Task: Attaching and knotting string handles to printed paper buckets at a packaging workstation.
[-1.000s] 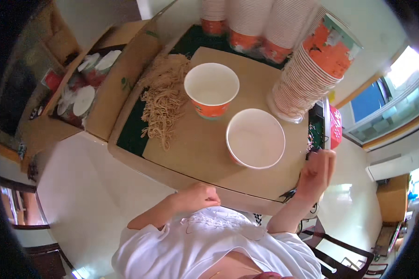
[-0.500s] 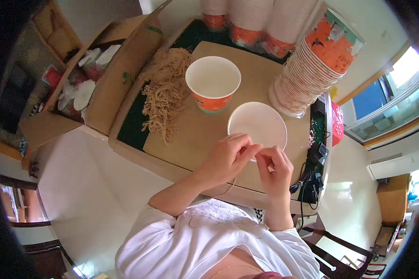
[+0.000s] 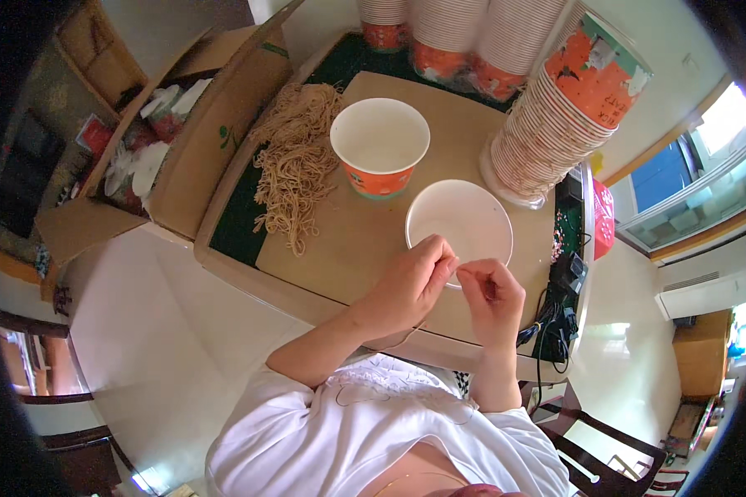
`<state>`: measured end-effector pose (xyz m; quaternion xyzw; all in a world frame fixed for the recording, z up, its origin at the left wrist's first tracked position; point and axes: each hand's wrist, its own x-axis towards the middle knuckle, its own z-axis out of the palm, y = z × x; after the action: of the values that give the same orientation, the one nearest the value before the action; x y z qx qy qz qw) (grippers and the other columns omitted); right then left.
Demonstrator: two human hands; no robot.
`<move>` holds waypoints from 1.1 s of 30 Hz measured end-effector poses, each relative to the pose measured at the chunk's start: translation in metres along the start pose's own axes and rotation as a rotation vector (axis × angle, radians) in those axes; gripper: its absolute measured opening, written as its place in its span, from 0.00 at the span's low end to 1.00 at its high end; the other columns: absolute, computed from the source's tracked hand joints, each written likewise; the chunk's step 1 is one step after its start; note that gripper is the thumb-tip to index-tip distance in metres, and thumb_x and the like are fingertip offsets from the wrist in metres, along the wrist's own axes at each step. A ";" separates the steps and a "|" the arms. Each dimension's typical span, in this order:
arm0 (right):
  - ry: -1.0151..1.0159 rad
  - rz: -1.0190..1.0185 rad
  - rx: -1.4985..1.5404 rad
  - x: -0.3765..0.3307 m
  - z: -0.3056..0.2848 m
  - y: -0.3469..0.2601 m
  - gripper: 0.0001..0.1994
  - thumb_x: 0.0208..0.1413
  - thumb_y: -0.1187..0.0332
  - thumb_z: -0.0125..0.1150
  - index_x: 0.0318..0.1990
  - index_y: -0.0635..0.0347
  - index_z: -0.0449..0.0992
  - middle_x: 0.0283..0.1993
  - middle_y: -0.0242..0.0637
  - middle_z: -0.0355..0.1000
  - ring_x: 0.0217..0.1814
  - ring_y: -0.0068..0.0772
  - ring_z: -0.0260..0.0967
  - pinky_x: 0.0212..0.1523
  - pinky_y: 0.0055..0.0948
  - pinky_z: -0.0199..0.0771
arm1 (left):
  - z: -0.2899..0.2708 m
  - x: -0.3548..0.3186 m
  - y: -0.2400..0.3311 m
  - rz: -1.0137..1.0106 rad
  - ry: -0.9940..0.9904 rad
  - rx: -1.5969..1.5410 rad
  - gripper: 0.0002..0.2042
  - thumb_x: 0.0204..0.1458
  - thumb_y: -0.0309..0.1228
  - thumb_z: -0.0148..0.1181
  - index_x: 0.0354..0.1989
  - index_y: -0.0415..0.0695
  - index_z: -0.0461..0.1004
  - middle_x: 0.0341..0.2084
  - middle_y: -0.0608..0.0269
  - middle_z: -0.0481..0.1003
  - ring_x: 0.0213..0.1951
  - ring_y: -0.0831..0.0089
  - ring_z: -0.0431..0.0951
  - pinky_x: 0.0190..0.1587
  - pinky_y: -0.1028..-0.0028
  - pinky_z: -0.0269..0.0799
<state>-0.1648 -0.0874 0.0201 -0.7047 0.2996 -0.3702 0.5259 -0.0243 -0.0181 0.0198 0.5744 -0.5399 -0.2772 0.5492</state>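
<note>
My left hand [image 3: 419, 277] and my right hand [image 3: 493, 300] are both closed in a pinch, their fingertips nearly meeting over the near rim of a white paper bucket [image 3: 464, 217]. From below the left hand hangs a thin tan string [image 3: 413, 333]. Whatever the right fingertips grip is too small to make out. Behind and to the left of that bucket stands a second paper bucket [image 3: 380, 149], white inside with an orange printed outside. A loose heap of tan strings [image 3: 294, 166] lies at the left of the cardboard sheet [image 3: 340, 265].
Tall stacks of nested paper buckets [image 3: 551, 116] stand at the back and right. An open cardboard box [image 3: 215, 124] with plastic-wrapped contents is at the left. Black cables and adapters [image 3: 559, 319] lie along the table's right edge, near a red container [image 3: 603, 217].
My hands have drawn slightly apart at the fingertips. The right fingers have curled in more. The buckets and the string heap stay in place.
</note>
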 end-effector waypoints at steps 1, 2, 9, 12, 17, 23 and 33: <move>-0.001 0.012 0.021 0.001 0.000 0.000 0.03 0.53 0.80 0.60 0.35 0.66 0.75 0.29 0.27 0.72 0.28 0.11 0.64 0.29 0.13 0.63 | 0.000 0.000 -0.001 0.000 -0.001 0.000 0.06 0.61 0.28 0.47 0.33 0.40 0.63 0.24 0.57 0.67 0.27 0.68 0.69 0.33 0.71 0.66; 0.001 0.012 0.020 0.001 0.000 0.000 0.03 0.53 0.80 0.60 0.35 0.66 0.75 0.29 0.27 0.72 0.28 0.11 0.64 0.29 0.13 0.63 | 0.000 0.000 -0.001 0.012 -0.009 -0.005 0.05 0.61 0.27 0.47 0.34 0.40 0.63 0.25 0.58 0.67 0.28 0.69 0.69 0.34 0.71 0.66; 0.012 0.038 0.142 0.004 -0.003 0.005 0.03 0.53 0.81 0.60 0.34 0.66 0.75 0.30 0.25 0.71 0.29 0.10 0.64 0.29 0.11 0.62 | 0.000 0.001 -0.002 0.036 -0.028 -0.013 0.03 0.60 0.24 0.47 0.34 0.39 0.63 0.27 0.58 0.67 0.30 0.70 0.69 0.35 0.73 0.66; 0.049 0.037 0.121 0.004 -0.006 0.010 0.03 0.51 0.82 0.61 0.33 0.65 0.74 0.29 0.25 0.71 0.28 0.10 0.63 0.28 0.11 0.62 | 0.002 0.003 0.000 -0.019 -0.069 -0.015 0.04 0.58 0.26 0.51 0.36 0.40 0.64 0.28 0.58 0.69 0.31 0.67 0.71 0.37 0.70 0.67; 0.185 0.051 0.092 0.006 -0.029 0.014 0.05 0.49 0.84 0.59 0.31 0.65 0.73 0.28 0.25 0.69 0.28 0.09 0.62 0.28 0.11 0.60 | 0.005 -0.003 -0.034 0.359 -0.229 0.554 0.06 0.52 0.30 0.58 0.36 0.43 0.71 0.31 0.57 0.74 0.37 0.61 0.75 0.49 0.63 0.66; 0.192 0.086 0.184 0.014 -0.048 0.058 0.02 0.53 0.80 0.58 0.32 0.64 0.73 0.29 0.25 0.68 0.29 0.13 0.61 0.32 0.14 0.60 | -0.054 -0.008 -0.019 0.281 -0.397 0.609 0.13 0.49 0.37 0.62 0.38 0.42 0.76 0.34 0.55 0.76 0.40 0.59 0.75 0.52 0.62 0.67; 0.114 0.115 0.463 0.008 -0.005 0.092 0.04 0.56 0.79 0.56 0.38 0.68 0.73 0.48 0.39 0.70 0.47 0.23 0.69 0.47 0.22 0.71 | 0.034 -0.009 -0.020 -0.046 -0.084 0.532 0.29 0.46 0.34 0.65 0.57 0.38 0.65 0.44 0.48 0.73 0.49 0.51 0.73 0.49 0.60 0.71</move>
<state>-0.1676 -0.1205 -0.0658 -0.5250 0.2754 -0.4377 0.6759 -0.0510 -0.0249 -0.0092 0.6986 -0.6029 -0.1616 0.3498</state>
